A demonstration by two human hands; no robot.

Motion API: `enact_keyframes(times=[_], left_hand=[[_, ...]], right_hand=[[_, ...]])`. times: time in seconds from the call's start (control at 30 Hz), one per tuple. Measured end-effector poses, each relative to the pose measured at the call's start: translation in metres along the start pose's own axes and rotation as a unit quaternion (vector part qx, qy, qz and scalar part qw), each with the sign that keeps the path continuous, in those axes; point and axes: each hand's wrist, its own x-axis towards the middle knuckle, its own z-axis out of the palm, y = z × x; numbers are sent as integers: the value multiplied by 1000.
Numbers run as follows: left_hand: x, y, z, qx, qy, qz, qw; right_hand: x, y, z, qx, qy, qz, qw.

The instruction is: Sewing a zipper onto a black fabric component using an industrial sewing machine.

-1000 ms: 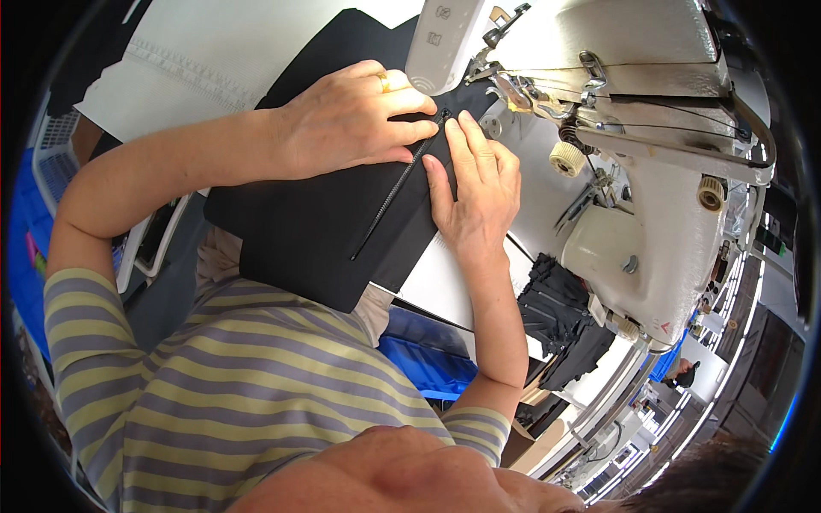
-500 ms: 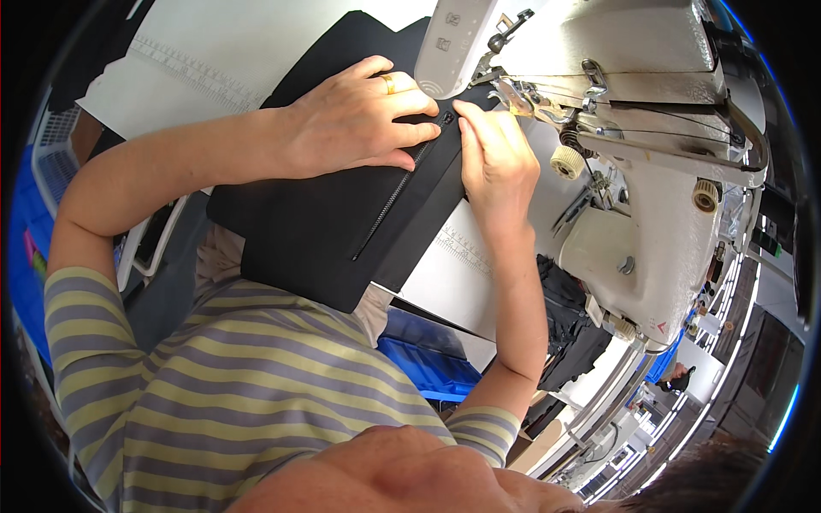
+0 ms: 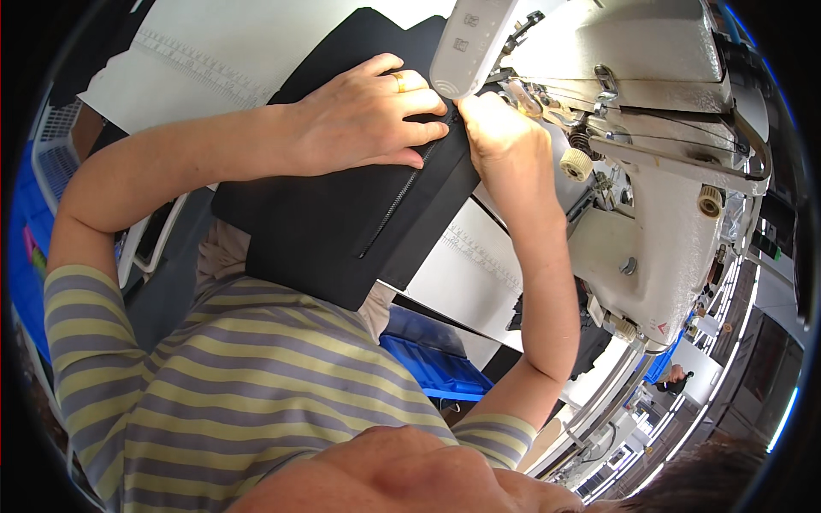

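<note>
A black fabric piece (image 3: 316,222) lies on the white table and hangs over its near edge. A zipper (image 3: 395,205) with a dark grey tooth line runs slantwise through it. My left hand (image 3: 376,120), with a ring on one finger, rests flat on the cloth, its spread fingertips beside the zipper's upper end. My right hand (image 3: 506,132) is closed at the cloth's far right edge, close to the needle area of the white sewing machine (image 3: 650,231). What its fingers pinch is mostly hidden, but the fabric edge runs into them.
A white lamp-like arm (image 3: 466,51) hangs over the cloth's far end. Ruler markings (image 3: 201,68) are on the white tabletop. A blue bin (image 3: 436,363) sits below the table's near edge, and a white basket (image 3: 56,158) stands at the left. Dark cloth lies below the machine.
My right hand has turned and moved slightly right, its fingers curling in closer at the fabric edge. The fabric and my left hand have shifted a little to the right.
</note>
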Motion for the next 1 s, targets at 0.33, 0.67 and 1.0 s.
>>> enact_keyframes(times=[0.33, 0.67, 1.0], left_hand=[[-2, 0, 4, 41, 16, 4, 999], [0, 2, 4, -4, -14, -13, 1000], [1, 2, -1, 19, -10, -8, 1000]], right_hand=[[24, -9, -3, -136, -54, -81, 986], [6, -16, -3, -56, -19, 21, 998], [-55, -21, 10, 166, 175, 282, 929]])
